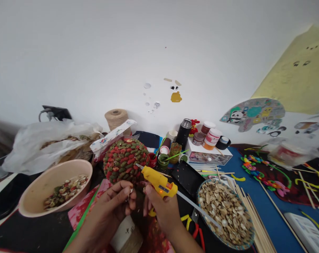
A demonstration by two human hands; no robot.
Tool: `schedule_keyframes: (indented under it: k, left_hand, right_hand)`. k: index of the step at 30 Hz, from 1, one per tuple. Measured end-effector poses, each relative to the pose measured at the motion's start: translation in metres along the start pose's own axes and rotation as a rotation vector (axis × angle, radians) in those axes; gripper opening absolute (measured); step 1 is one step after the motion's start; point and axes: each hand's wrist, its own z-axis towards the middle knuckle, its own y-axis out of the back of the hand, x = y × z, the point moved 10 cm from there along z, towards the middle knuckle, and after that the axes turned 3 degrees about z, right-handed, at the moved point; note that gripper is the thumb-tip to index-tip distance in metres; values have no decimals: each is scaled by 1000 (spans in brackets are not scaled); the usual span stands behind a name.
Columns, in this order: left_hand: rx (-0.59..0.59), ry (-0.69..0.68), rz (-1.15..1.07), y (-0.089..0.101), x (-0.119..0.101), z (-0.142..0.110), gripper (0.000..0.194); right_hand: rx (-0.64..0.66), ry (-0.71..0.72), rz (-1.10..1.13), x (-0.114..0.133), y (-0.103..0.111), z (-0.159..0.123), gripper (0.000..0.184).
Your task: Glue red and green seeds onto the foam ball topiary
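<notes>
My left hand (113, 203) is closed in a pinch on a small pale shell piece (131, 190), mostly hidden by the fingertips. My right hand (161, 207) grips a yellow glue gun (158, 180), its nozzle pointing up and left. A long translucent glue stick (196, 206) sticks out of the gun's back. Just behind the hands sits a round form (123, 158) covered in rows of red and green shells. A cardboard tube (127, 235) with a pale upper part lies below the hands.
To the right are a bowl of shells (228, 214), wooden sticks (251, 218) and red-handled pliers (195, 225). A peach basin (56, 175) with coloured shells stands left. Behind are a twine spool (116, 118), paint jars (163, 160), a black flask (184, 133) and a black tray (188, 177).
</notes>
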Motion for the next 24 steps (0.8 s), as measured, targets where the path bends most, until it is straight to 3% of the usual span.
schedule_keyframes:
  k: [4,9,12,18,24]
  left_hand:
    - [21,-37,44,10,-5,3,46]
    - [43,-59,98,14,-4,4,46]
    - [25,-95,171,9,-6,2,51]
    - [67,-174,360,-11,-11,-1,59]
    - [74,-160,363,-22,-11,-3,60]
  right_hand:
    - [7,-3,-6,2,-1,-1,72]
    - [25,-22,-41,11,-4,-2,64]
    - [27,-21,-23,17,-5,-2,64]
    - [149,-77,38,9,-20,-7,71]
    - [93,-119,46,-6,-14,-5,73]
